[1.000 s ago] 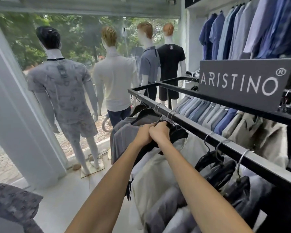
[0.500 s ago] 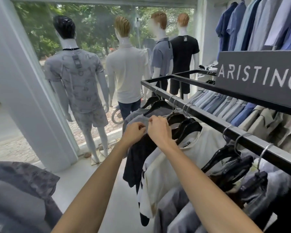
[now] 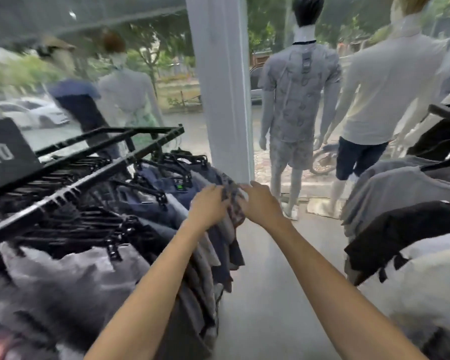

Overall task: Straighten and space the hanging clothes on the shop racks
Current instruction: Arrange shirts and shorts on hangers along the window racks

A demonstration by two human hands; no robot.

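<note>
Setting: shop window (image 3: pixel 164 55), mannequins (image 3: pixel 298 89).
Patterned garment (image 3: pixel 231 201): frame centre, between left hand (image 3: pixel 209 207) and right hand (image 3: pixel 261 205).
Fingers (image 3: pixel 215 189): gripping its top edge.

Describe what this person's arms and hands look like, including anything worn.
Both arms are bare: the left forearm and right forearm show no sleeve down to the picture's lower edge. The left hand and right hand are ungloved, with no watch or bracelet at either wrist. Blur makes rings impossible to judge.
</note>
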